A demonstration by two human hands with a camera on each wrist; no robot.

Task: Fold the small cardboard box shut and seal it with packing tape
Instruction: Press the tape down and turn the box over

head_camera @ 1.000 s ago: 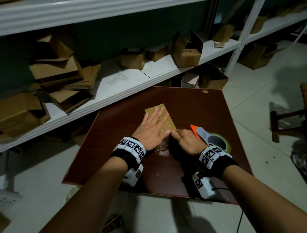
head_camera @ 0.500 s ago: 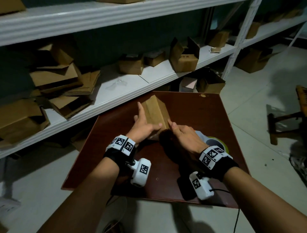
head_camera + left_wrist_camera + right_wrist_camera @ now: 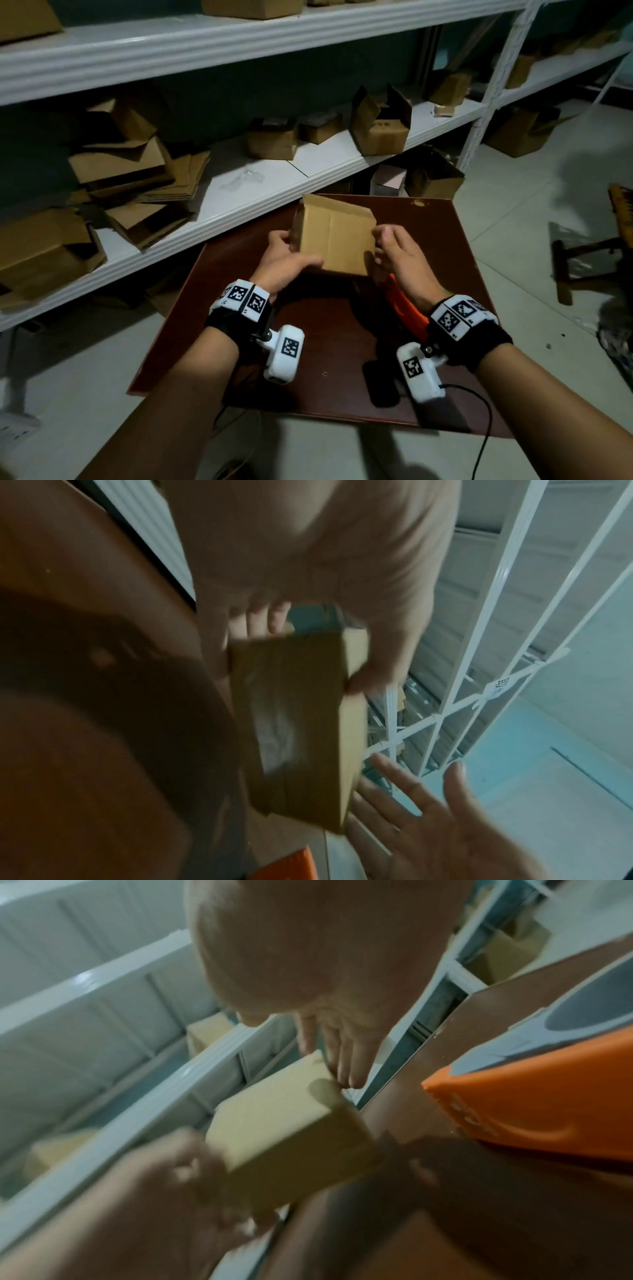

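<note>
The small cardboard box [image 3: 334,238] is held up off the table [image 3: 442,240], centre of the head view, one broad face toward the camera with a crease down its middle. Left hand [image 3: 286,260] grips the box's left edge, thumb across the near lower face and fingers curled behind. Right hand [image 3: 399,255] sits at the right edge; in the left wrist view its fingers [image 3: 411,785] are spread and fairly straight, fingertips at the box side, pressing rather than clamping. How firm that contact is cannot be told through the blur.

Handling judgement: light, since one hand largely carries it. Corrugated walls look stiff along the panels but give at the scored creases, so a squeeze mid-panel would likely skew it. Surface is dry, matt, not slippery. Best hold: opposite edges or corners, leaving the flap seam clear for tape.

Orange tape dispenser [image 3: 406,308] lies on the table under the right wrist, untouched. Flap state is not visible from these views.
</note>
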